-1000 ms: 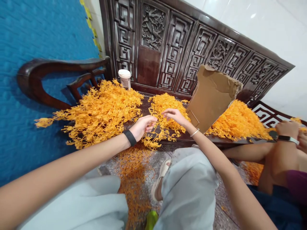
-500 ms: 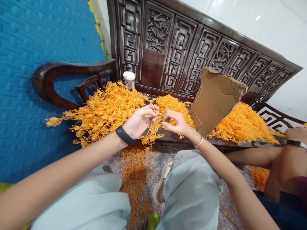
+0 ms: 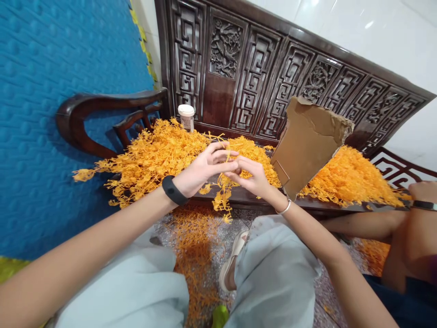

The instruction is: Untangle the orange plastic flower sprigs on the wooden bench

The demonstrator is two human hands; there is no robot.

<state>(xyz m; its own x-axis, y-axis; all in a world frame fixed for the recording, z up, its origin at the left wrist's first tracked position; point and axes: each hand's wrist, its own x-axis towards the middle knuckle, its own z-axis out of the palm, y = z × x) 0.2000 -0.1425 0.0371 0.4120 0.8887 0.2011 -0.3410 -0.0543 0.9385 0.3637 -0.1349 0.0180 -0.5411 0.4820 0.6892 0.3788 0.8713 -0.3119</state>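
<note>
My left hand (image 3: 208, 167), with a black band at the wrist, holds an orange strand (image 3: 222, 193) whose frilly end hangs below the fingers over the bench edge. The fingertips of my right hand (image 3: 251, 175) are pinched together and meet those of my left hand at the strand; a silver bracelet circles that wrist. Behind my left hand lies a large heap of orange strands (image 3: 153, 152). A smaller orange heap (image 3: 247, 148) sits behind my right hand.
A lidded white cup (image 3: 186, 117) stands by the carved bench back (image 3: 220, 98). Brown cardboard (image 3: 303, 141) leans upright to the right, before another orange heap (image 3: 355, 177). A person's arm (image 3: 423, 214) is at the right edge. Orange scraps (image 3: 194, 241) cover the floor.
My hands have come together, fingertips now touching. The strand's frilly end hangs lower and a little farther right. The view has shifted slightly.
</note>
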